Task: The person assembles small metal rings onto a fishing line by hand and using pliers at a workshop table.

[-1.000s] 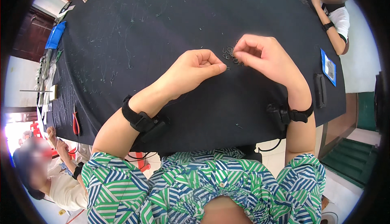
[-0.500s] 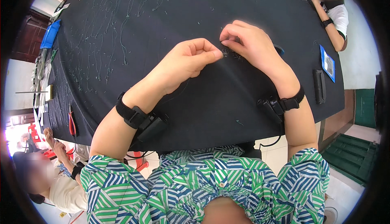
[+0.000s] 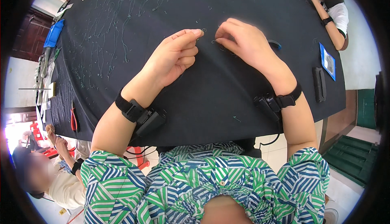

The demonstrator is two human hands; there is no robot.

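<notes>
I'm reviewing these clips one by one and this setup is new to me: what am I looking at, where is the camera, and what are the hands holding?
There is no machine here: a person works with bare hands, filmed by a fisheye camera on their head that looks down, so straight edges bend. Both wrists wear black strapped bands. The left hand pinches a small wire loop at its fingertips; the right hand pinches a thin wire piece just beside it. They work over a table under a black cloth strewn with thin green wire strands. Red-handled pliers lie at the left edge. Other people sit nearby.
</notes>
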